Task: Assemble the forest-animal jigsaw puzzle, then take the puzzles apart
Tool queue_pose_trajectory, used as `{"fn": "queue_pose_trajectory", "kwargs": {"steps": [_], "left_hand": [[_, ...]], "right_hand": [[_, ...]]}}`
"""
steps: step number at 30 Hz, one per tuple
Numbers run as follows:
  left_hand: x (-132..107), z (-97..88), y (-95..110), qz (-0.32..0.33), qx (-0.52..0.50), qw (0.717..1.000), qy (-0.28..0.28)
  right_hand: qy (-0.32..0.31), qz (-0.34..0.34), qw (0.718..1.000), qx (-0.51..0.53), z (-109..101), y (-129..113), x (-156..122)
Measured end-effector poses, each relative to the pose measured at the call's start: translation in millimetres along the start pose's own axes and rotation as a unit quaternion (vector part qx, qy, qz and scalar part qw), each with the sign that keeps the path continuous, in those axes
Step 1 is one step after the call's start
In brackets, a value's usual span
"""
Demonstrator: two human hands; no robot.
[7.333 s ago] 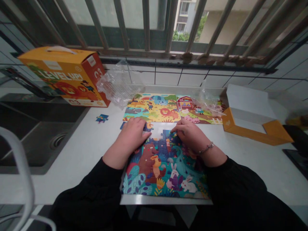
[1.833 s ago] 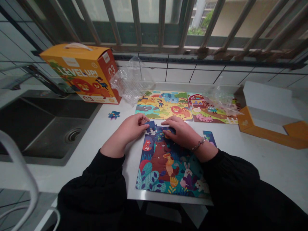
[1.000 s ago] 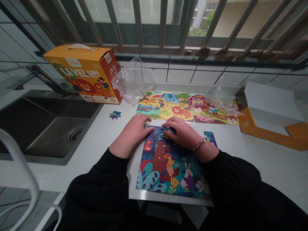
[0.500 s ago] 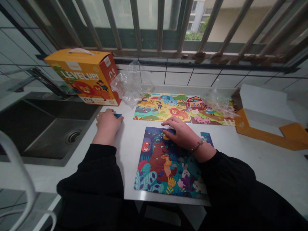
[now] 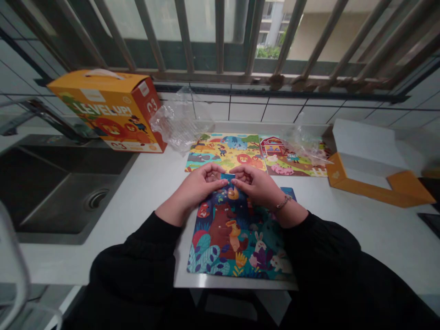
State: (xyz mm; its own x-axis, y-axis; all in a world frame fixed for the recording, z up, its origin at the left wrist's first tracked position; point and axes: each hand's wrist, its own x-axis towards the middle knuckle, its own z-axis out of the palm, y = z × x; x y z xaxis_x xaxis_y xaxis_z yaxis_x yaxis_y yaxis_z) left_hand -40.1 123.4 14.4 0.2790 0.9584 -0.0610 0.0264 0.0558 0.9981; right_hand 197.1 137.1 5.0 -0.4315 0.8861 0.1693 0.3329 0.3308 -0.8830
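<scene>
Both hands meet over the top edge of a dark blue forest jigsaw puzzle (image 5: pixel 223 229) showing a bear, a fox and rabbits. Between their fingertips is a small blue puzzle piece (image 5: pixel 227 176). My left hand (image 5: pixel 195 188) pinches the piece from its left side. From the right, my right hand (image 5: pixel 256 183), with a bracelet at the wrist, pinches it too. Part of the puzzle's upper area is hidden under the hands. A bit of blue puzzle (image 5: pixel 288 192) shows at the upper right corner, beyond the right wrist.
Behind the hands lie a yellow animal puzzle (image 5: pixel 223 149) and a farm puzzle (image 5: pixel 292 158), partly under clear plastic wrap. A crumpled plastic bag (image 5: pixel 180 121) rests beside an orange puzzle box (image 5: pixel 110 114). At left is a sink (image 5: pixel 82 229); at right, an open orange-white box (image 5: pixel 364 183).
My left hand has brought the blue piece from beside the sink to the puzzle's top edge. My right hand has closed on the piece as well. The view has shifted slightly.
</scene>
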Motion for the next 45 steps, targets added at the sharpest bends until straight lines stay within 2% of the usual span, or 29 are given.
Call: {"fn": "queue_pose_trajectory", "kwargs": {"steps": [2,4,6,8,11,19,25,35,41,45], "left_hand": [[-3,5.0,2,0.018,0.059,0.998,-0.033],[-5,2.7,5,0.051,0.156,0.986,-0.026],[-4,-3.0,8,0.093,0.277,0.956,-0.024],[-4,-8.4,11,0.128,0.376,0.916,-0.046],[-3,-12.6,10,0.151,0.436,0.883,-0.086],[3,-18.6,-2,0.172,0.448,0.872,-0.098],[1,-18.2,2,0.174,0.448,0.871,-0.099],[0,-17.8,2,0.172,0.451,0.871,-0.097],[0,-18.3,1,0.176,0.451,0.869,-0.101],[0,-17.9,2,0.175,0.449,0.870,-0.099]], "right_hand": [[-0.018,0.006,1.000,-0.005,-20,1,-3],[-0.023,0.029,0.999,-0.029,-49,5,-10],[-0.032,0.076,0.995,-0.059,-81,12,-21],[-0.031,0.117,0.988,-0.098,-107,20,-33],[-0.068,0.150,0.975,-0.151,-128,29,-48],[-0.107,0.163,0.961,-0.195,-133,20,-53],[-0.133,0.154,0.960,-0.191,-134,24,-54],[-0.109,0.143,0.957,-0.229,-129,30,-50],[-0.073,0.145,0.952,-0.258,-122,37,-49],[-0.084,0.134,0.950,-0.268,-122,35,-48]]}}
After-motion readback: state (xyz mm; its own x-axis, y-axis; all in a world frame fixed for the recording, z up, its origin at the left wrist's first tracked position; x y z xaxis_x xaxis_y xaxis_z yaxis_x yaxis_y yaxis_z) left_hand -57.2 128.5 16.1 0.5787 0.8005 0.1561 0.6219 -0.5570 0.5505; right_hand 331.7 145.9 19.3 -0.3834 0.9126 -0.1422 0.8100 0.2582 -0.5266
